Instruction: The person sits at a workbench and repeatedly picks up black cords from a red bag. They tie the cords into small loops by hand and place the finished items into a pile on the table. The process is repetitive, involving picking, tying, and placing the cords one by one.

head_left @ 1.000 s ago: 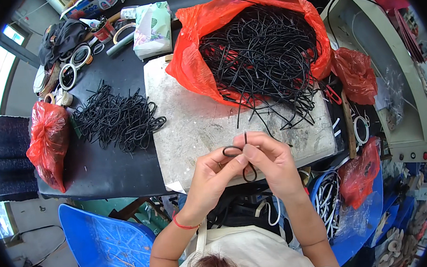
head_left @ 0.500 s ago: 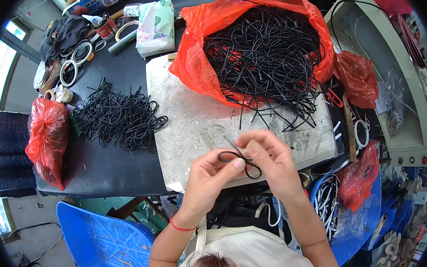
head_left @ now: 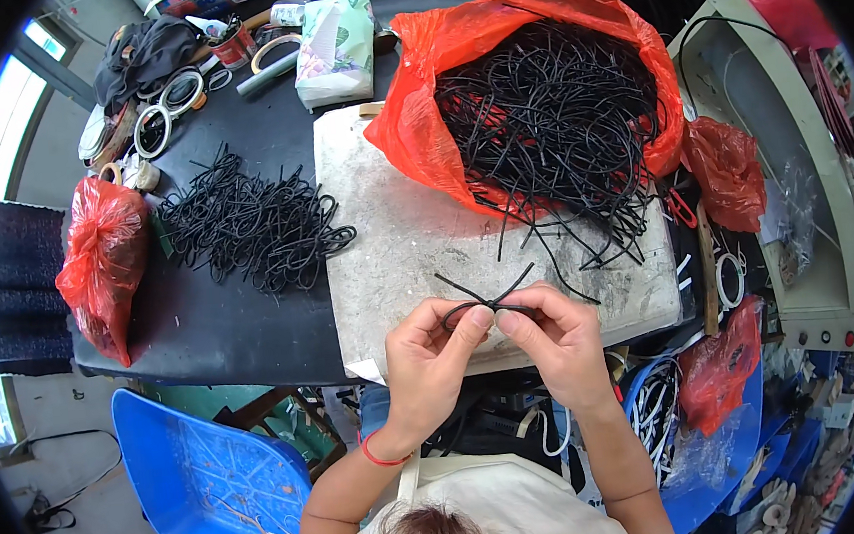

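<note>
Between my hands, over the near part of a worn whitish board [head_left: 387, 270], is a thin black cord [head_left: 459, 285] looped into a bow. My left hand [head_left: 432, 352] pinches its left loop between thumb and fingers. On the other side my right hand [head_left: 556, 342] grips the right loop, its thumb close to the centre knot. Two free ends of the cord stick up and outward from the knot. Beyond the hands, an open red plastic bag [head_left: 414, 97] holds a tangle of loose black cords [head_left: 555, 106], some spilling onto the board. Left of the board lies a heap of looped black cords [head_left: 253, 220].
A tied red bag [head_left: 106, 262] stands at the table's left. Tape rolls [head_left: 153, 131], a tissue pack [head_left: 335, 53] and a dark cloth [head_left: 140, 61] lie at the back. Blue plastic bins [head_left: 213, 475] flank me below the table edge. A beige metal cabinet [head_left: 819, 276] is at right.
My right hand has come down beside the left and now pinches a loop. The cord has gone from one raised end to a bow with two ends spread apart. The view has shifted slightly.
</note>
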The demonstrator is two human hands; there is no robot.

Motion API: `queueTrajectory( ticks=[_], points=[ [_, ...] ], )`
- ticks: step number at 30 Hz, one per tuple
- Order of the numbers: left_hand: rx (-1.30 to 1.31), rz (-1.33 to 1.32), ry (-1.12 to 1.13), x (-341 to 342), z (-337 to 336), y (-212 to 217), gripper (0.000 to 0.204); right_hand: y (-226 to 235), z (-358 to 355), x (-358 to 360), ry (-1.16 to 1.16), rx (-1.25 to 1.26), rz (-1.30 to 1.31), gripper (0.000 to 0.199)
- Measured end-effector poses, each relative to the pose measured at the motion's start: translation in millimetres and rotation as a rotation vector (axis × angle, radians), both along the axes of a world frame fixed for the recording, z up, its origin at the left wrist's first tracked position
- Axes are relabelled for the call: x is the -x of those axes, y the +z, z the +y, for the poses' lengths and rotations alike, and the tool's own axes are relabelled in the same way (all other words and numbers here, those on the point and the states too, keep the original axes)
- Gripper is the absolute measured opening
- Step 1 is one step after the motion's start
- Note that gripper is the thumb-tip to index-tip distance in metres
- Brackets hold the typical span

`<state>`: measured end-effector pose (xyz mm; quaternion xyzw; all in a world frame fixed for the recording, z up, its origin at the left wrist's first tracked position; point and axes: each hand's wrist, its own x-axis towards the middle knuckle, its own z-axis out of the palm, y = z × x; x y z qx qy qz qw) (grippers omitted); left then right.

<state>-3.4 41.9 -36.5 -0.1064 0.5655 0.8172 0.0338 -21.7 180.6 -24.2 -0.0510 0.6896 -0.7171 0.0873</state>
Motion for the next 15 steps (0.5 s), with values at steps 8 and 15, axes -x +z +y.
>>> queueTrajectory(
  ticks=[8, 15],
  points=[
    [0.254, -0.004, 0.191, 11, -23, -2, 0.011, -4, 5, 9, -0.007, -0.334, 0.145, 0.018],
    [1.483, 0.515, 0.707, 50, -72, 13, 0.029, -19, 21, 51, -0.325, -0.879, 0.505, 0.019]
  ],
)
